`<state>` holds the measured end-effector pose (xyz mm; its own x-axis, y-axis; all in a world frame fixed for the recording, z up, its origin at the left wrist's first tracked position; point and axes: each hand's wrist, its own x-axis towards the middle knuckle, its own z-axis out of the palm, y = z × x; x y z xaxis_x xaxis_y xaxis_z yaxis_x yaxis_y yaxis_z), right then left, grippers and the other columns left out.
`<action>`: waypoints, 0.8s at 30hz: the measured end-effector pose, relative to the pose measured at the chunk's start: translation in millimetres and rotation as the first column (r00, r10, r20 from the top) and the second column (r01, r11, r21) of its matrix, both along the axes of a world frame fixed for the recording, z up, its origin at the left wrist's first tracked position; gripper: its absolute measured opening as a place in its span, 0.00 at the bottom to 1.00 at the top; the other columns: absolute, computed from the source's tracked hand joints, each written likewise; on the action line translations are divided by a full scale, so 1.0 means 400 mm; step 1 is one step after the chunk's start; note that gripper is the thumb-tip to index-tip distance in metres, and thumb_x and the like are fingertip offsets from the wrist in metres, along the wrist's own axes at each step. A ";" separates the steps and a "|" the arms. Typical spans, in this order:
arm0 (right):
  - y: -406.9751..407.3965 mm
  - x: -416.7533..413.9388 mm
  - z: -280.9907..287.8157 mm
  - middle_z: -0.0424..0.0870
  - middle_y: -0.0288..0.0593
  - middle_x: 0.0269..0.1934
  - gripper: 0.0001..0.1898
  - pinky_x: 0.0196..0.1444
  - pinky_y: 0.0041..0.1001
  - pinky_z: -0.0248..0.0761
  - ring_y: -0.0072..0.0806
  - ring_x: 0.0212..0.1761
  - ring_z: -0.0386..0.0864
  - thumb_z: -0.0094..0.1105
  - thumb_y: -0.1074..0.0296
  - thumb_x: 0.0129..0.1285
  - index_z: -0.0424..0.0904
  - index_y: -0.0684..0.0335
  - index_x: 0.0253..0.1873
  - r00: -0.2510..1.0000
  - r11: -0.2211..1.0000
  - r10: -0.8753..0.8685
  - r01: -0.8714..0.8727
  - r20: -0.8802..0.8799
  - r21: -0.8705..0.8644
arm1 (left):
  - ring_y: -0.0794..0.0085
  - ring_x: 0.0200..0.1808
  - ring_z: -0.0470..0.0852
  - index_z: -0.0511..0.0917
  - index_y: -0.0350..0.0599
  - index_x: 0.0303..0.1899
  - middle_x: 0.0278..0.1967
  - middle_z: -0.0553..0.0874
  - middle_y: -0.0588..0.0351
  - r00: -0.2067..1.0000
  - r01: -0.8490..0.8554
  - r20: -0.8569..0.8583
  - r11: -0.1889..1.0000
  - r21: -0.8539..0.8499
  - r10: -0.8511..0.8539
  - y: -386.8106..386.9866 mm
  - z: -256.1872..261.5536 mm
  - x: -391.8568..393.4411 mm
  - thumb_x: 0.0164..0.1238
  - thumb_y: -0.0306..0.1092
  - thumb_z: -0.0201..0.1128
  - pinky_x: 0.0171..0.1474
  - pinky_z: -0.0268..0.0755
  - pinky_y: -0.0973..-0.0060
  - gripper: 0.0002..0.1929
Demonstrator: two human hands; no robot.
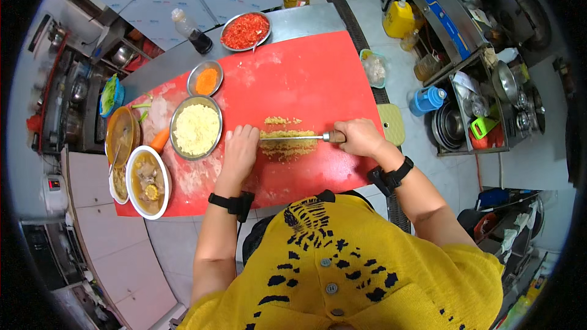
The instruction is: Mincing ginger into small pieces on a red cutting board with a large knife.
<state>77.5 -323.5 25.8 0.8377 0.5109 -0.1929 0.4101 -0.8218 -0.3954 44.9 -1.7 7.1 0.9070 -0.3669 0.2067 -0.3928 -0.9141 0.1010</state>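
Observation:
My right hand point(360, 137) is closed around the wooden handle of a kitchen knife point(293, 137), whose blade stands on edge and points left. My left hand point(240, 151) is at the blade's far end, fingers curled together; whether they pinch the tip cannot be told. Under and on both sides of the blade lies finely chopped pale yellow food point(286, 150), on a red cutting board point(302, 82). Left of my left hand stands a metal bowl of minced pale yellow food point(197, 128).
Behind are a small bowl of orange mince point(206, 81), a bowl of chopped red chili point(246, 31) and a bottle of dark liquid point(192, 32). At the left are a white bowl of corn soup point(149, 183), a brown bowl point(122, 135) and a carrot point(160, 140).

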 end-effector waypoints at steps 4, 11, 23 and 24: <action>-0.014 0.004 0.031 0.86 0.49 0.33 0.09 0.39 0.47 0.76 0.49 0.39 0.84 0.64 0.65 0.52 0.79 0.56 0.39 0.998 0.999 -0.032 0.031 0.055 0.006 | 0.57 0.41 0.75 0.72 0.46 0.34 0.34 0.76 0.52 1.000 0.027 0.012 0.999 -0.034 -0.026 0.000 0.022 0.036 0.64 0.30 0.53 0.43 0.63 0.60 0.01; 0.009 0.081 -0.028 0.86 0.49 0.33 0.09 0.38 0.49 0.76 0.51 0.38 0.84 0.64 0.65 0.52 0.78 0.56 0.38 0.986 0.998 -0.059 0.056 0.155 0.027 | 0.56 0.42 0.76 0.72 0.46 0.34 0.35 0.77 0.52 0.998 -0.008 0.069 1.000 0.015 0.007 0.002 -0.011 0.122 0.65 0.30 0.53 0.44 0.64 0.60 0.01; -0.007 -0.009 -0.007 0.86 0.49 0.32 0.09 0.37 0.48 0.76 0.51 0.38 0.84 0.65 0.65 0.52 0.79 0.56 0.39 0.999 0.999 -0.025 0.024 0.032 0.028 | 0.57 0.40 0.75 0.72 0.46 0.34 0.33 0.75 0.52 0.999 0.033 -0.030 0.999 0.002 -0.033 0.010 0.005 -0.008 0.65 0.31 0.52 0.44 0.63 0.62 0.02; 0.003 -0.001 -0.004 0.86 0.49 0.32 0.09 0.37 0.48 0.76 0.51 0.38 0.84 0.65 0.65 0.53 0.78 0.56 0.39 0.999 1.000 -0.024 0.023 0.035 0.019 | 0.57 0.40 0.75 0.72 0.46 0.34 0.33 0.75 0.52 0.999 0.030 -0.029 1.000 0.002 -0.030 0.011 0.005 -0.005 0.65 0.31 0.52 0.44 0.63 0.62 0.02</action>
